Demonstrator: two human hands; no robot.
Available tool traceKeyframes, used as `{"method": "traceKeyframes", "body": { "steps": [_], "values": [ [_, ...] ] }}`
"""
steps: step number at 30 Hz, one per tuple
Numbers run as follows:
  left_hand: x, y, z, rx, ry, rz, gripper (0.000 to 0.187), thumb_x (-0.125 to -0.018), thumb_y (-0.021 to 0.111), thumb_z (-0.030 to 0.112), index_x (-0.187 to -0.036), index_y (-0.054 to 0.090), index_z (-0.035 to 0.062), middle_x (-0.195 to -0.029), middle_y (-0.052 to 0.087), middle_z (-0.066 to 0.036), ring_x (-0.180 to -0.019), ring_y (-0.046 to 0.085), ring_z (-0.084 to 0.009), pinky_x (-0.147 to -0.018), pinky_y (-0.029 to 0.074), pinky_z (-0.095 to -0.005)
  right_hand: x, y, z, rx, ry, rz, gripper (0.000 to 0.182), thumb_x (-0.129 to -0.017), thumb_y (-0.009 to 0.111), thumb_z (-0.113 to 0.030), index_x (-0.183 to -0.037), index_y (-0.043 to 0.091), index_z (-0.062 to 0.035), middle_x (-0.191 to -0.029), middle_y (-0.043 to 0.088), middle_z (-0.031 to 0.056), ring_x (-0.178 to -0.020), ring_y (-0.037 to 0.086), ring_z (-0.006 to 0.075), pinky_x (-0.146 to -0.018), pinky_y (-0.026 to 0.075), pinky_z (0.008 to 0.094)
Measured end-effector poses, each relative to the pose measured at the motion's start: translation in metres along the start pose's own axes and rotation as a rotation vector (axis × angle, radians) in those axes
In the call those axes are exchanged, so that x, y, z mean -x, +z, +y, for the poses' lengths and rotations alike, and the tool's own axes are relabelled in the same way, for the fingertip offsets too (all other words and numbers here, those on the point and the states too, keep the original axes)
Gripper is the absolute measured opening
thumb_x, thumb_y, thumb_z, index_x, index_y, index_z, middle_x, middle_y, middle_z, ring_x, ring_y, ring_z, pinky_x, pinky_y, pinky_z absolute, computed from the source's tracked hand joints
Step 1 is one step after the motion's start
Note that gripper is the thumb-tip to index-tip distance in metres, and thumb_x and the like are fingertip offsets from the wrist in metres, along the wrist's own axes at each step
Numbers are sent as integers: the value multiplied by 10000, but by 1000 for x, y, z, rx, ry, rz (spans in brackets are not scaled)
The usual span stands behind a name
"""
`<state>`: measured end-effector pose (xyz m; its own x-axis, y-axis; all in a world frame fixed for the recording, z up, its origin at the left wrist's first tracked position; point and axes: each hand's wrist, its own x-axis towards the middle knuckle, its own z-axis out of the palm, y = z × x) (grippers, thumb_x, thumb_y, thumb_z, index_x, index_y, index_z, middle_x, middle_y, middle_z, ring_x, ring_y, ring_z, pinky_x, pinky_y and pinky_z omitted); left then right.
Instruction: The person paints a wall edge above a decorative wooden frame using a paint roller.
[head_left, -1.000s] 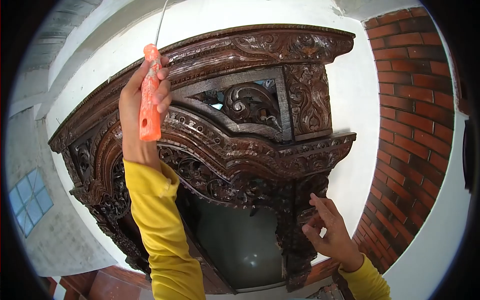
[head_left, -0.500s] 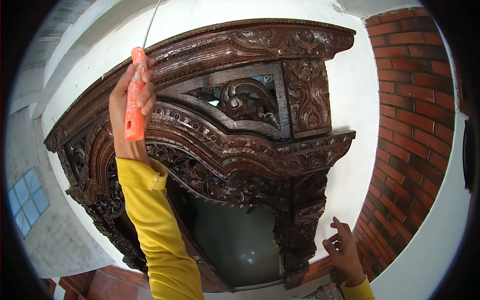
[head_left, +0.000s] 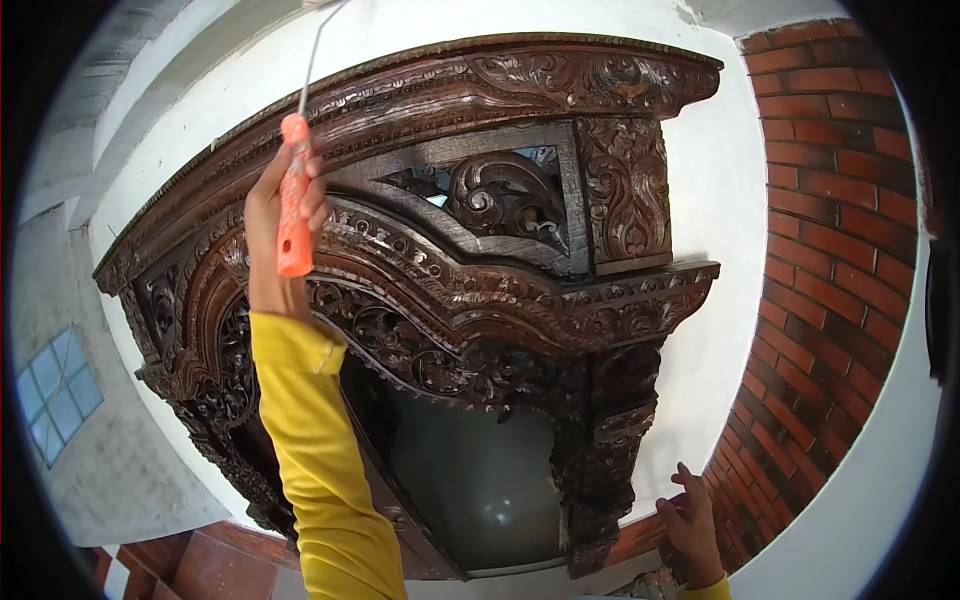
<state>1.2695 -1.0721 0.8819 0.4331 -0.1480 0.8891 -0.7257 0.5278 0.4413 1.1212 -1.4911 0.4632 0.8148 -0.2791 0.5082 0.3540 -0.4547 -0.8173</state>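
Observation:
My left hand (head_left: 285, 205), raised in front of the carved woodwork, is closed around the orange handle of a paint roller (head_left: 295, 230). The roller's thin metal rod runs up and bends near the top edge of the view, where its head is almost wholly cut off. Behind this hand stands a large dark brown carved wooden frame (head_left: 520, 300) with scrollwork and an arched front. At the lower right, my right hand (head_left: 690, 525) hangs apart from everything, fingers loosely bent and spread, with nothing in it.
A white wall (head_left: 710, 190) surrounds the carved frame, meeting a red brick wall (head_left: 830, 230) on the right. A small paned window (head_left: 60, 395) shows at the left. Inside the frame is a greyish glossy panel (head_left: 470, 480). The cornice juts out near my left hand.
My left hand and the paint roller have shifted slightly right, and the rod's bend now shows. My right hand sits a little lower in view, its fingers still apart.

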Motion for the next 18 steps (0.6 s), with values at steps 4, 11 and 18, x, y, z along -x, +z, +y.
{"method": "traceKeyframes", "body": {
  "steps": [4,11,18],
  "values": [
    [14,-7,21,27,70,-42,394,-1027,377,208,-1232,421,-126,-821,536,-84,-447,423,-74,-344,381,-195,6,-4,15,0,5,38,658,-774,683,-17,-1369,411,52,-1149,535,183,-704,620,154,-555,493,247],
    [-20,-33,50,38,3,-158,377,-1028,345,185,-1193,440,-139,-814,535,-91,-443,418,-79,-349,376,-201,17,-3,21,5,118,-9,647,-803,653,16,-1400,405,9,-1178,520,143,-771,575,123,-666,497,246],
    [-30,-43,35,-18,-44,9,339,-1023,369,184,-1159,483,-105,-800,575,-66,-428,431,-64,-317,357,-198,22,0,10,-4,113,-6,647,-810,663,-30,-1396,396,36,-1172,543,148,-768,577,122,-666,496,254]
  ]
}}
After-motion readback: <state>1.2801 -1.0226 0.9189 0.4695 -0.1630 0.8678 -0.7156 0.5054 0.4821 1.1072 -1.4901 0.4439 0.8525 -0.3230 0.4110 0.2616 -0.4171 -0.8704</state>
